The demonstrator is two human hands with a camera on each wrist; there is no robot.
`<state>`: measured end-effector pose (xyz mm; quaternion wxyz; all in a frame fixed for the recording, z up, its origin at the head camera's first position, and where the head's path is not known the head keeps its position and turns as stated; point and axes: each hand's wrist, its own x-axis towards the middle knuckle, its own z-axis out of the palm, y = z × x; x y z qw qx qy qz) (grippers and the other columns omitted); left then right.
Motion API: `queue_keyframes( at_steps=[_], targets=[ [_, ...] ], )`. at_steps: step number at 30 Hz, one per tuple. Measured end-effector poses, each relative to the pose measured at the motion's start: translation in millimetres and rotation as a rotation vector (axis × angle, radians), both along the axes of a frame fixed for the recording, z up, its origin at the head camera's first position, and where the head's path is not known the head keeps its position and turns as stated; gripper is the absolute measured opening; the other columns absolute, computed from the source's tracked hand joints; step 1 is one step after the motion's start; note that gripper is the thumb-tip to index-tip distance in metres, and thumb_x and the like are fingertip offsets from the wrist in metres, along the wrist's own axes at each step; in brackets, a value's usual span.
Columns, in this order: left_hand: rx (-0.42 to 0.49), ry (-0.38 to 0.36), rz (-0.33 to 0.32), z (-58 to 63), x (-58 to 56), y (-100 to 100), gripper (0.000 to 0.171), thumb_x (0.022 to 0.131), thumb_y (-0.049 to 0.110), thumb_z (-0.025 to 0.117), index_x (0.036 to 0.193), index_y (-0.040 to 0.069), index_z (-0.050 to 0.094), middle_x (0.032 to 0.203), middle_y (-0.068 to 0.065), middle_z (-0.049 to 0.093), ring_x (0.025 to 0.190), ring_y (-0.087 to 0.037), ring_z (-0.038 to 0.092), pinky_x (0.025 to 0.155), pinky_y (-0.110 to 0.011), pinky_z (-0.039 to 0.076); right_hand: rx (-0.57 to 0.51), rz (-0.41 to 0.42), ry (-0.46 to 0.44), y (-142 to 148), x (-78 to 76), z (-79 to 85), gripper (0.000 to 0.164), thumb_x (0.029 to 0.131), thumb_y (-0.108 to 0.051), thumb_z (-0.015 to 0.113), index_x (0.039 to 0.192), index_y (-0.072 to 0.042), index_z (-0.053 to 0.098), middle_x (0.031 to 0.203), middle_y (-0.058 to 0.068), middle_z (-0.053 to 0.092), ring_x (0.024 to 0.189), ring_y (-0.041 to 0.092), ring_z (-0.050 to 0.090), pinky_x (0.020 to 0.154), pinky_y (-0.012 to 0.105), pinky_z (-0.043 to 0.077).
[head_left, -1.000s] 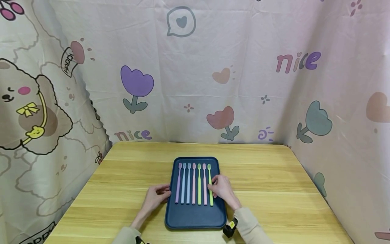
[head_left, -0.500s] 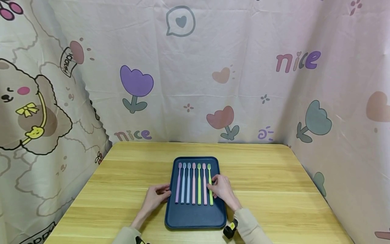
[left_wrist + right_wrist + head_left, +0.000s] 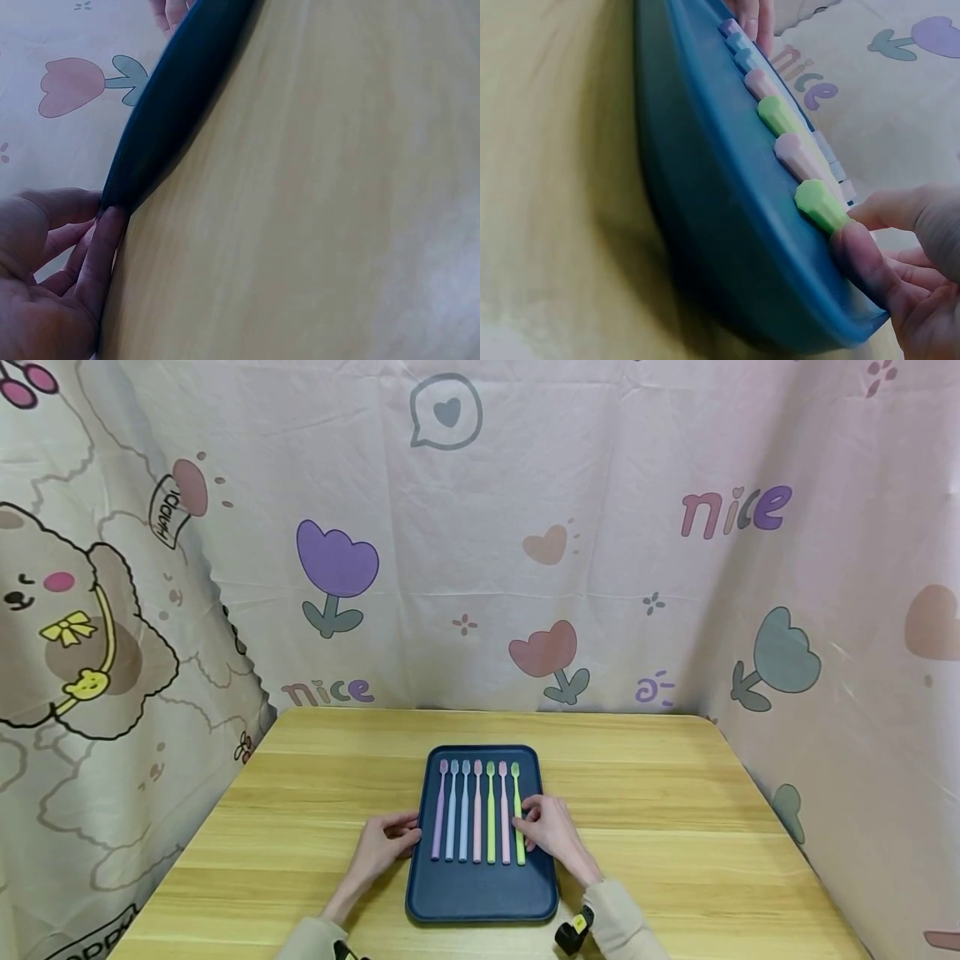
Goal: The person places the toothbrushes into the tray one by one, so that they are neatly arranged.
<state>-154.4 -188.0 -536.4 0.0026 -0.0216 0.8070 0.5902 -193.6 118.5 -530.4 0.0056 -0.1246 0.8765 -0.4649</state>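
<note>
Several toothbrushes lie side by side in a dark blue tray (image 3: pixel 482 895), bristle ends away from me. From the left they run purple (image 3: pixel 438 818), two blue, pink, green (image 3: pixel 491 827), pink (image 3: pixel 505 827) and a yellow-green toothbrush (image 3: pixel 517 793) at the far right. My right hand (image 3: pixel 553 828) holds that last toothbrush between thumb and index finger, its handle end (image 3: pixel 819 204) showing in the right wrist view. My left hand (image 3: pixel 378 847) grips the tray's left rim with thumb and fingertips; the left wrist view shows the tray's outer wall (image 3: pixel 180 97) beside it.
The tray rests on a light wooden table (image 3: pixel 637 793), with table surface on both sides and beyond it. A printed curtain (image 3: pixel 465 527) hangs behind the table and along both sides. A small black device (image 3: pixel 573 931) sits at the right wrist.
My right hand and wrist have shifted slightly down and to the right. The left hand, the tray and the row of toothbrushes look the same.
</note>
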Motion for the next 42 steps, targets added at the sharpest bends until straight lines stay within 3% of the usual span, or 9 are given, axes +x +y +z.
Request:
queue_keyframes(
  at_steps=[17,25,42],
  targets=[
    [-0.006,0.007,0.0,-0.5,-0.2,0.4,0.035,0.089,0.002,0.073,0.122,-0.007,0.068,0.106,-0.022,0.073,0.084,-0.011,0.066,0.068,-0.025,0.063,-0.018,-0.019,-0.019,-0.9,-1.1,-2.3,0.035,0.088,-0.011,0.075,0.113,0.011,0.065,0.065,0.003,0.066,0.044,0.009,0.061,0.043,0.025,0.053],
    [0.0,0.005,-0.004,-0.1,0.3,0.0,0.036,0.089,0.002,0.073,0.122,-0.008,0.068,0.107,-0.023,0.073,0.087,-0.017,0.068,0.068,-0.029,0.064,-0.014,-0.009,-0.007,-0.7,-0.9,-2.7,0.033,0.088,-0.011,0.075,0.112,0.011,0.066,0.064,0.002,0.066,0.043,0.008,0.06,0.042,0.025,0.053],
    [0.01,0.012,-0.011,-3.0,-2.1,-1.1,0.036,0.089,0.001,0.073,0.123,-0.009,0.067,0.107,-0.024,0.072,0.085,-0.011,0.067,0.067,-0.026,0.063,-0.023,-0.006,0.001,-1.0,0.8,-0.4,0.034,0.088,-0.009,0.074,0.113,0.012,0.065,0.064,0.003,0.068,0.042,0.008,0.059,0.042,0.025,0.053]
  ],
)
